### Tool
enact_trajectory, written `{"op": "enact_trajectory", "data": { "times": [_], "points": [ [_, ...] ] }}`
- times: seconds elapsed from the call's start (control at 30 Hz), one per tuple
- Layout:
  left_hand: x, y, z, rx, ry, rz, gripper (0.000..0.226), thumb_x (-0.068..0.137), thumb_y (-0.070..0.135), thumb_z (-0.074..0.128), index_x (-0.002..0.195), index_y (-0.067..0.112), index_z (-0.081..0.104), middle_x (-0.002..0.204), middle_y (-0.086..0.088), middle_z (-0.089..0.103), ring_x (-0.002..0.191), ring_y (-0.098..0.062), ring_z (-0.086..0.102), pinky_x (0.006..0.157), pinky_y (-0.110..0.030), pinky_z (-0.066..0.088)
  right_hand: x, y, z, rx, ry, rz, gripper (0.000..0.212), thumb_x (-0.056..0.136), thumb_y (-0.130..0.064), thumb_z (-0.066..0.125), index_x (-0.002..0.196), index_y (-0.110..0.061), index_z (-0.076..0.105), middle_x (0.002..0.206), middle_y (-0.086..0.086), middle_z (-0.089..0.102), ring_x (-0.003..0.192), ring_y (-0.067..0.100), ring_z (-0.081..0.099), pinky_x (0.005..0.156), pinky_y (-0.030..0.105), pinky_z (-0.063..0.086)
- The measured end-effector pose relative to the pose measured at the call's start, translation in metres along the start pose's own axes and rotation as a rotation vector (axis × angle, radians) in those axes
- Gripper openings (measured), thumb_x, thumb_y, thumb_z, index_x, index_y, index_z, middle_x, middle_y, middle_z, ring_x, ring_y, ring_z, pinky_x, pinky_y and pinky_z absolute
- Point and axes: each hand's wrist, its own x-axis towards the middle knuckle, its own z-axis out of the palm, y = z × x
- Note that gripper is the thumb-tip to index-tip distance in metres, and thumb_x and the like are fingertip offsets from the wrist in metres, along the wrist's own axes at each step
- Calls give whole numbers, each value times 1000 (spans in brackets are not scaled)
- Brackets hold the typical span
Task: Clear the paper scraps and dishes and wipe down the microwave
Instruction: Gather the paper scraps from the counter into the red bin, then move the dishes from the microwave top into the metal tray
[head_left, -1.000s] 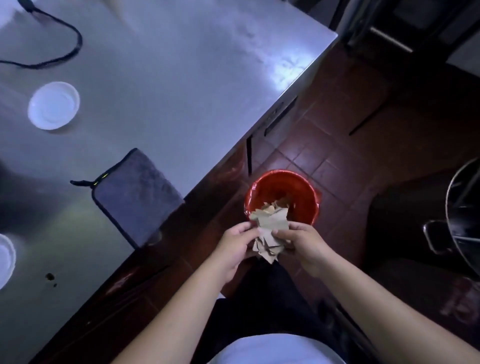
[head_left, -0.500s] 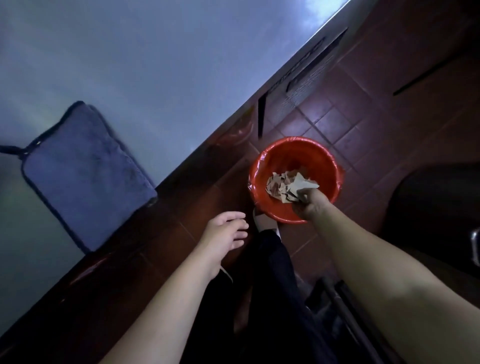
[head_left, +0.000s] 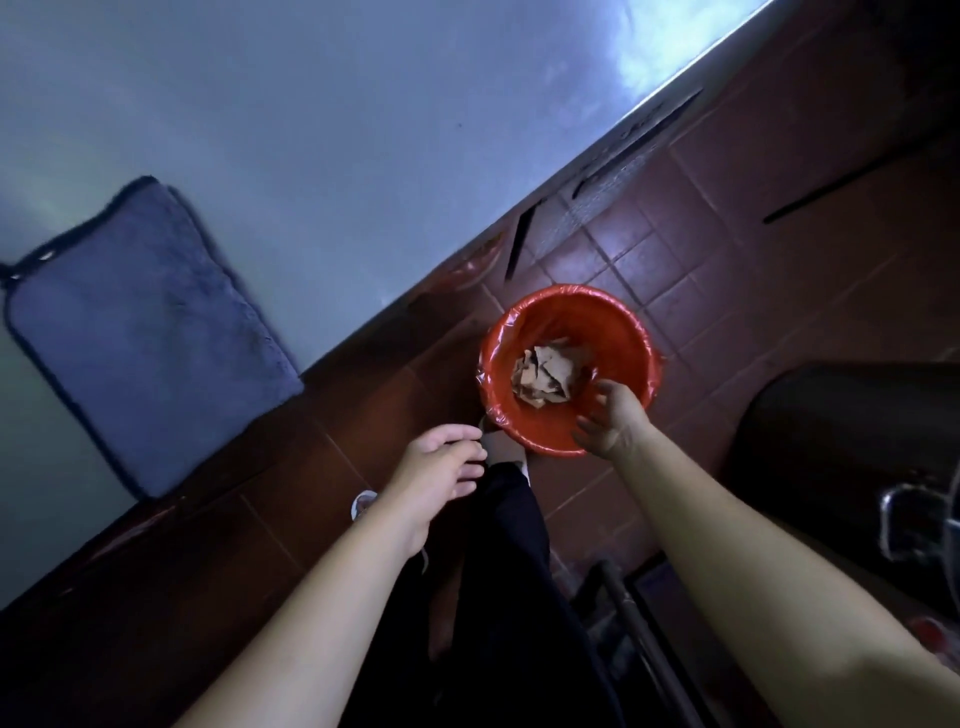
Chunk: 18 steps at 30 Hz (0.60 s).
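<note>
Hands are both empty here. The right hand hangs over the near rim of the red bin with its fingers spread and slack, gripping nothing. The left hand floats just to the left of it, above the floor and the person's dark trouser leg, fingers loosely bent and likewise holding nothing. Directly ahead of the right hand's fingertips, down in the bottom of the bin, lies a crumpled heap of brown paper scraps, apart from the hand. The bin has a red liner and stands on the dark red floor tiles, close to the foot of the steel counter. Further out, well to the left of the left hand, a grey-blue cloth lies flat on that counter near its edge. To the right of the right arm is a large dark shape, too dim to name. By the look of it, the scrap part of the job is done, at least for this handful; whether more paper remains on the counter cannot be told. No dishes and no microwave are in view, so clearing and wiping seem to be ahead, probably with that cloth.
</note>
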Motion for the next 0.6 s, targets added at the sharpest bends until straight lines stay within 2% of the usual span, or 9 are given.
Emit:
{"op": "enact_trajectory", "data": {
  "times": [0.07, 0.1, 0.17, 0.3, 0.43, 0.6],
  "points": [
    [-21, 4, -7, -37, 5, 25, 18, 94, 12, 60, 103, 22, 71, 103, -7, 74, 90, -15, 69, 78, -27, 57, -38, -1, 3, -44, -94, -72, 20, 96, -22, 53, 109, -9, 62, 108, 5, 65, 86, 22, 69, 71, 34, 55],
    [-32, 6, -12, -58, 5, 41, 17, 93, 12, 61, 103, 22, 71, 102, -6, 75, 90, -16, 69, 77, -27, 58, -59, 0, 5, -84, -136, -98, 18, 96, -20, 54, 107, -10, 64, 104, 4, 67, 84, 22, 69, 71, 36, 56],
    [-57, 8, -26, -98, -3, 86, 17, 91, 14, 64, 103, 23, 73, 100, -5, 76, 90, -16, 70, 75, -26, 57, -101, 4, 11, -153, -191, -158, 17, 95, -18, 55, 106, -11, 65, 95, 3, 70, 84, 21, 68, 80, 39, 56],
    [-107, 7, -68, -153, 10, 198, 18, 91, 16, 65, 105, 23, 73, 98, -3, 77, 88, -15, 72, 74, -25, 56, -180, 37, 39, -266, -251, -256, 11, 91, -15, 55, 97, -9, 63, 86, 5, 64, 71, 18, 62, 70, 33, 50],
    [-153, -3, -131, -262, 81, 321, 18, 93, 10, 61, 106, 18, 72, 97, -6, 76, 84, -15, 70, 74, -27, 55, -250, 98, 76, -410, -396, -385, 12, 89, -15, 59, 96, -11, 68, 86, 4, 68, 76, 19, 66, 73, 31, 52],
    [-202, -34, -210, -387, 196, 445, 17, 95, 7, 58, 104, 15, 71, 93, -4, 74, 81, -15, 68, 76, -28, 53, -318, 170, 112, -480, -603, -550, 12, 93, -10, 57, 94, -11, 69, 84, 4, 70, 72, 17, 68, 71, 29, 52]
  ]
}}
